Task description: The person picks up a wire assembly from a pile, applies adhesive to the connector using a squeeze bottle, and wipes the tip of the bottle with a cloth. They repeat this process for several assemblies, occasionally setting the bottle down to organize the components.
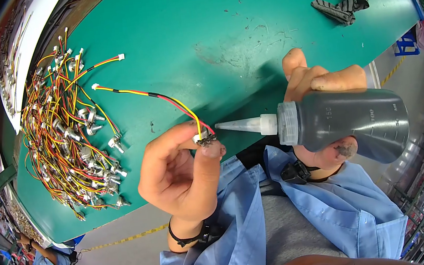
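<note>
Beyond the squeeze bottle [353, 121], the green table [169, 42] is offering a wide open stretch where a hand could be passing. Just at the tip of the bottle, on its left, the left hand [182, 173] is standing in the way, pinching a wired part [205, 139] whose cable [153, 94] is stretching farther left from the bottle. Well left of the bottle, a tangled pile [78, 143] is blocking the table. Farther beyond the bottle, striped cloths [343, 10] are lying as obstacles

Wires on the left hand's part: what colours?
Red and yellow wires, with a black stretch; best in head view.
</note>
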{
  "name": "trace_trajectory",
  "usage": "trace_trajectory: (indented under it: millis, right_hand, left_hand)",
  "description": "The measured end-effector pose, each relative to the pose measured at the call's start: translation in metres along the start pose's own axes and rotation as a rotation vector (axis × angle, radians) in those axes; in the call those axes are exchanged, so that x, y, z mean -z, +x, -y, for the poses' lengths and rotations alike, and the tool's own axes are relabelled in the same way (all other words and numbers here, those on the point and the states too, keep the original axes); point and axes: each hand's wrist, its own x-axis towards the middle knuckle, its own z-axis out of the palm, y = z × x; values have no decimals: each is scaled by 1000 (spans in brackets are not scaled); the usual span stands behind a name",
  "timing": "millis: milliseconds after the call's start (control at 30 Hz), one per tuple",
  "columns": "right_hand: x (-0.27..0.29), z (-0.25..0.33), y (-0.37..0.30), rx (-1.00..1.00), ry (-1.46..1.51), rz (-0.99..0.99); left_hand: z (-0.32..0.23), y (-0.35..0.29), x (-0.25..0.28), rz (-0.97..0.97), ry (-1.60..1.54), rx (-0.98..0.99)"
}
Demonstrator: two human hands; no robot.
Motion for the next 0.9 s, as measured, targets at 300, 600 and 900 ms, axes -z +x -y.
trace_trajectory:
  millis: [300,600,900]
  right_hand:
    - [-5,-1,-1,28,99,-111]
    - [3,-5,5,83,43,108]
    - [3,-5,4,92,-17,110]
  left_hand:
    - [-4,2,-2,4,-65,54]
    - [2,0,-10,-31,64,-68]
    - [1,1,-12,-13,90,-108]
